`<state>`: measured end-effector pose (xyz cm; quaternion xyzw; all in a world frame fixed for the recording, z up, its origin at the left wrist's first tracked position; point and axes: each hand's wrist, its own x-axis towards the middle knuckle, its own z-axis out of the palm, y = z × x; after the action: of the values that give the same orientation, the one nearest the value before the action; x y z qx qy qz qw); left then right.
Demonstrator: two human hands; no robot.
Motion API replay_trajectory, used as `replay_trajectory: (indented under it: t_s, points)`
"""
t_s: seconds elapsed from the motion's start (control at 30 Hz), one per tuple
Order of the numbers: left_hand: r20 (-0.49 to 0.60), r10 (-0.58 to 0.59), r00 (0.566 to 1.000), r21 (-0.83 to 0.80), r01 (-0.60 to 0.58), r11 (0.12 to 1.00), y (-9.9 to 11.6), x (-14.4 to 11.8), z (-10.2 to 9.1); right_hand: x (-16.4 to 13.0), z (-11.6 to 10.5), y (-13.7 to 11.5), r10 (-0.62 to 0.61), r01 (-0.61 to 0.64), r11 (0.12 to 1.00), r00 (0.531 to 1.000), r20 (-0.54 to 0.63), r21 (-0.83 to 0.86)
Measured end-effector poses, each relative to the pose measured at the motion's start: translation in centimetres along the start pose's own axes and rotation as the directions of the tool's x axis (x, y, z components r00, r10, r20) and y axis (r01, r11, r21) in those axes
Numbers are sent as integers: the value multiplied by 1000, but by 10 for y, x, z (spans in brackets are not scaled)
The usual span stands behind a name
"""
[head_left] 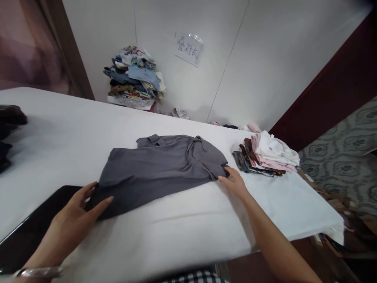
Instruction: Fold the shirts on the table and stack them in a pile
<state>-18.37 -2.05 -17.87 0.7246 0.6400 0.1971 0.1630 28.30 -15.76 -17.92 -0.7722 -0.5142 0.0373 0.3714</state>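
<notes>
A grey collared shirt (159, 169) lies folded lengthwise on the white table (182, 232), its collar toward the far side. My left hand (79, 210) pinches the shirt's near-left hem, fingers spread over the cloth. My right hand (234, 181) grips the shirt's right end by the sleeve, thumb tucked under the fabric. The shirt lies flat between both hands.
A stack of folded clothes (269, 155) sits at the right of the table. A tall heap of mixed garments (135, 76) rests by the wall under a paper label (189, 48). Dark clothing (8, 129) lies at the far left, a black panel (32, 228) at the near-left edge.
</notes>
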Motion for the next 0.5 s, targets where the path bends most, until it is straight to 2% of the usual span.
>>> replay_trajectory:
  t_s: [0.07,0.13,0.23,0.33,0.4,0.5]
  points:
    - [11,-59,998,-51,59,997,12,-4,0,4,6,4,-33,33,995,999,3,93]
    - [-7,-59,998,-87,58,994,26,-5,-6,14,7,3,-11,17,965,1000,-24,260]
    - [-145,-59,988,-124,41,991,40,-5,-22,26,-6,2,59,-18,905,995,-81,426]
    - [-227,-54,972,-128,25,992,39,-7,-32,23,-25,7,141,-33,809,980,-139,587]
    - [-193,-27,981,-95,9,995,33,-11,-31,10,-32,13,208,-94,727,974,-87,680]
    - [-105,20,994,-25,-22,999,21,-19,-22,-16,-33,23,277,-211,672,961,24,710]
